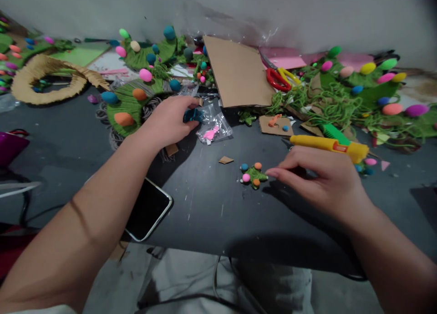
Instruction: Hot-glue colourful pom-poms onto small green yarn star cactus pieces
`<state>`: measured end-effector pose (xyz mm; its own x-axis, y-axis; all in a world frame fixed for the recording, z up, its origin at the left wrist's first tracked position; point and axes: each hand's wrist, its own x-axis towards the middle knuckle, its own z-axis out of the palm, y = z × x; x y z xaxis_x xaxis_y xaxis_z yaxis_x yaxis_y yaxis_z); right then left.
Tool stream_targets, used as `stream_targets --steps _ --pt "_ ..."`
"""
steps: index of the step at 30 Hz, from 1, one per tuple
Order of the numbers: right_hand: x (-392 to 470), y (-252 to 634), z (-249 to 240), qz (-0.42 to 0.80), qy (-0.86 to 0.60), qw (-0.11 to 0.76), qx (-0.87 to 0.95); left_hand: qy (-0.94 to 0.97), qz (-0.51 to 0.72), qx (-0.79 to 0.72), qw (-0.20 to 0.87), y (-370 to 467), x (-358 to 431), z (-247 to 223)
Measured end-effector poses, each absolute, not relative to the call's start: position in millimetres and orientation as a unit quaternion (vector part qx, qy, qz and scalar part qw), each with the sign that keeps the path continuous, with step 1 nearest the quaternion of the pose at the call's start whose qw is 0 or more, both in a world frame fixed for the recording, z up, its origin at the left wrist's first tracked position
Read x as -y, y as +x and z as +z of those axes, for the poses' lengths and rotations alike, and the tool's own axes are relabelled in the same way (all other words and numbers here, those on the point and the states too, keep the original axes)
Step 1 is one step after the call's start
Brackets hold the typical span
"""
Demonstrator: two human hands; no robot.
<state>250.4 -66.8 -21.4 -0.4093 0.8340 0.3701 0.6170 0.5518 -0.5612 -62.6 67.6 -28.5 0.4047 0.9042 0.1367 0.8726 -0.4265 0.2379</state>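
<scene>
My left hand [170, 120] is reached forward, thumb and fingers curled around a shiny dark-blue piece [191, 115]. Touching that piece on its right is a clear plastic bag [223, 127] with a bright pink bit inside. My right hand [317, 182] rests low over the table, its thumb and fingertips pinched at the right point of a small green yarn-wrapped star [255, 175]. Blue, orange and pink balls sit on the star's points. Directly behind the right hand is a yellow utility knife [317, 142], partly covered by the knuckles.
Red-and-yellow scissors [278, 79] and a cardboard sheet [239, 75] lie at the back. Green yarn [293, 100] tangles to the right. A phone [150, 209] lies below my left forearm. A straw-coloured ring [23, 84] and a yarn-covered piece with balls [126, 107] are left.
</scene>
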Motion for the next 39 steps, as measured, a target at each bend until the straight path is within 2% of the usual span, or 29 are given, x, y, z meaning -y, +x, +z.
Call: stream_targets --steps 7,20,31,39 --pt "68 249 -20 0.175 -0.445 0.304 0.824 0.826 0.171 -0.534 0.055 -62 -64 -25" --pt "67 248 -23 0.194 -0.443 0.285 0.828 0.802 0.216 -0.547 0.106 -66 -60 -20" --pt "67 250 -27 0.214 -0.430 0.257 0.839 0.801 0.198 -0.551 0.125 -59 -55 -14" --pt "66 249 -23 0.180 -0.452 0.296 0.822 0.801 0.201 -0.549 0.128 -59 -55 -14"
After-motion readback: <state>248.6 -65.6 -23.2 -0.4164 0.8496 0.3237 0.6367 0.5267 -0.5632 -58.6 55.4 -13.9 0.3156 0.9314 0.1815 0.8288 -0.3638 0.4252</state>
